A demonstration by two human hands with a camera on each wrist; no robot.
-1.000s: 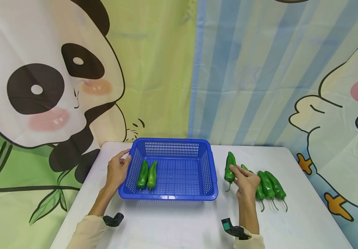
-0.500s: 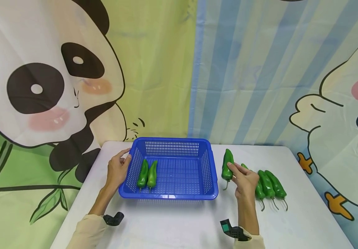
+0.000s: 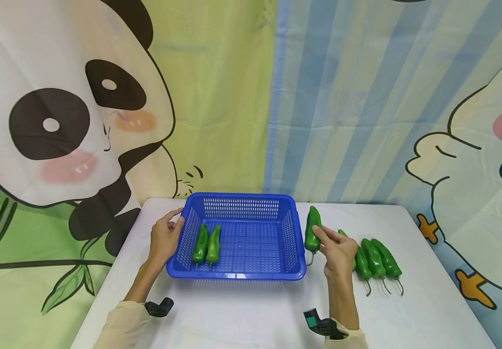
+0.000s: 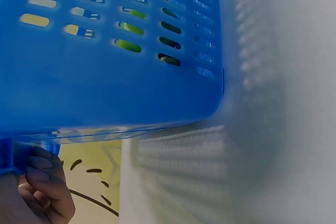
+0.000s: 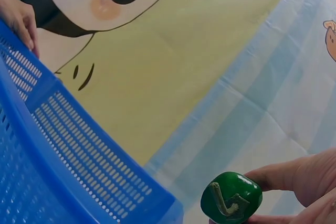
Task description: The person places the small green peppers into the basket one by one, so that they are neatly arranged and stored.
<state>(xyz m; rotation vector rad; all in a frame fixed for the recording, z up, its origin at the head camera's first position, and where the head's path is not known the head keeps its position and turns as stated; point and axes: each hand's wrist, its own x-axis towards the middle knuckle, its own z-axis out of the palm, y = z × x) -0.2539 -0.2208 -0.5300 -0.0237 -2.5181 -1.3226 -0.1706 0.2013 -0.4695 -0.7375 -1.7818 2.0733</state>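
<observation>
My right hand (image 3: 339, 249) pinches a glossy green chili pepper (image 3: 312, 231) between thumb and fingers, stem downward, just outside the right rim of a blue plastic basket (image 3: 236, 276). In the right wrist view the stem end of this pepper (image 5: 231, 199) faces the camera. At the basket's left side, my left hand (image 3: 165, 237) grips the rim; the left wrist view shows its curled fingers (image 4: 50, 182) there. Two green peppers, a darker one (image 3: 200, 245) and a lighter one (image 3: 213, 245), lie side by side in the basket's left part.
Several more green peppers (image 3: 373, 259) lie in a row on the white table (image 3: 251, 315), right of my right hand, which partly hides them. A cartoon-printed curtain (image 3: 225, 121) hangs behind the table's far edge.
My right hand has carried the held pepper leftward and slightly up, closer to the basket's right rim. The left hand, the basket and the other peppers stay where they were.
</observation>
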